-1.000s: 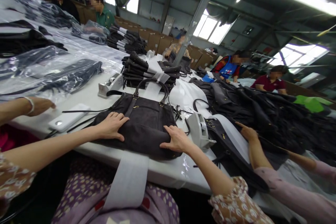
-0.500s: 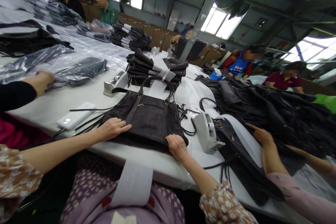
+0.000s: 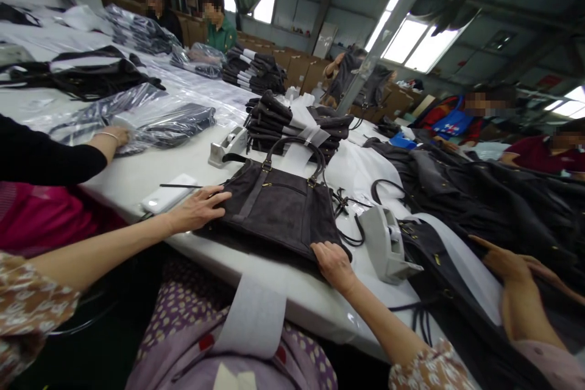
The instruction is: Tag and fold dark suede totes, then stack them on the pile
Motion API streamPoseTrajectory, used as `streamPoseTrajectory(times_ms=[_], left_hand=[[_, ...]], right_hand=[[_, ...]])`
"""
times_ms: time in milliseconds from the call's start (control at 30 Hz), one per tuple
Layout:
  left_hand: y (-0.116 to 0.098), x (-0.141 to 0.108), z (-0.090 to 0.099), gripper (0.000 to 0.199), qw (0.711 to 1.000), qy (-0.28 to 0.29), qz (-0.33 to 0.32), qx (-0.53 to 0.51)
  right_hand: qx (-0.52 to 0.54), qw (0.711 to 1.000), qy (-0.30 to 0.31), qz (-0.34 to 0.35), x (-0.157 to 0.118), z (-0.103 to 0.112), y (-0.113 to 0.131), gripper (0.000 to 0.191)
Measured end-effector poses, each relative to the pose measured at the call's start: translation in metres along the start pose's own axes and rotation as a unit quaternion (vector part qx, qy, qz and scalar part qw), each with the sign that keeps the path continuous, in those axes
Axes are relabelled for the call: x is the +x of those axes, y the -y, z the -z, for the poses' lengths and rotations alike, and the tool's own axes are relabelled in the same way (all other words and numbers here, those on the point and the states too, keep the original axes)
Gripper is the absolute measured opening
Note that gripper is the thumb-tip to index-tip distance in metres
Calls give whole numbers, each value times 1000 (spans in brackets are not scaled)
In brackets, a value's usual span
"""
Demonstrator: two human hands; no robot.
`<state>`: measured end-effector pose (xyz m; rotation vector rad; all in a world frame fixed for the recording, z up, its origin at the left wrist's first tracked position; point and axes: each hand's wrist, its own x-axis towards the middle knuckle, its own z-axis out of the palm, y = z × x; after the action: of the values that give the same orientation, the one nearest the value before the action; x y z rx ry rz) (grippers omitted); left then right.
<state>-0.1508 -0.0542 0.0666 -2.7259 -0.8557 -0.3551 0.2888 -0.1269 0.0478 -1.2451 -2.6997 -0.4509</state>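
A dark grey handbag lies flat on the white table in front of me. Its two looped handles point away from me, and a short zip crosses its upper panel. My left hand rests at the bag's left side with its fingers stretched out over the edge. At the lower right corner, my right hand is closed on the bag's near edge. Thin dark straps trail from both sides of the bag.
Behind the bag stands a banded stack of folded bags. Grey tape dispensers flank it, and a white power bank lies left. Co-workers' hands touch a plastic-wrapped bag at left and another dark bag at right.
My left hand has moved up the bag's left side from nearer its lower edge. My right hand keeps hold of the lower right corner. The view has turned left.
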Motion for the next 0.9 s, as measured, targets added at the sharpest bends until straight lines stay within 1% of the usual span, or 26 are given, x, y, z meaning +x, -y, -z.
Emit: streamPoseTrajectory(times_ms=[100,133,200,267,333,400,500,600,667,733,767,833,900], left_hand=[[16,8,11,14,996,45,-69,-38],[20,9,13,14,994,49,-86,-46],[23,7,11,18,993,37,-98,-46],[20,-1,5,23,995,12,-91,-33],[14,-11,-4,24,998,-6,-65,-14],[7,-20,-11,22,999,-10,-33,2],[4,-27,-20,19,1000,-8,-8,0],[6,-29,-28,23,999,-35,6,-14],[9,-29,-34,27,998,-52,9,-19],[11,-29,-36,28,999,-51,4,-18],[12,-30,-37,27,999,-45,2,-17],[12,-31,-35,26,999,-34,1,-16],[11,-31,-33,27,999,-25,11,-17]], right_hand=[[1,1000,14,1,3,3,-2,24],[0,1000,19,1,3,5,-3,23],[-5,999,35,3,1,10,-7,21],[-8,999,49,12,-4,14,-11,19],[-3,998,54,20,-11,18,-14,20],[10,998,65,18,-16,21,-17,24],[52,992,115,22,-18,30,-21,31],[110,979,166,50,-17,42,-31,41],[142,972,179,57,-17,48,-37,45],[165,970,175,42,-20,49,-39,42],[164,972,169,23,-22,47,-37,41],[130,979,156,-27,-28,40,-29,40],[67,986,135,-70,-36,31,-15,42]])
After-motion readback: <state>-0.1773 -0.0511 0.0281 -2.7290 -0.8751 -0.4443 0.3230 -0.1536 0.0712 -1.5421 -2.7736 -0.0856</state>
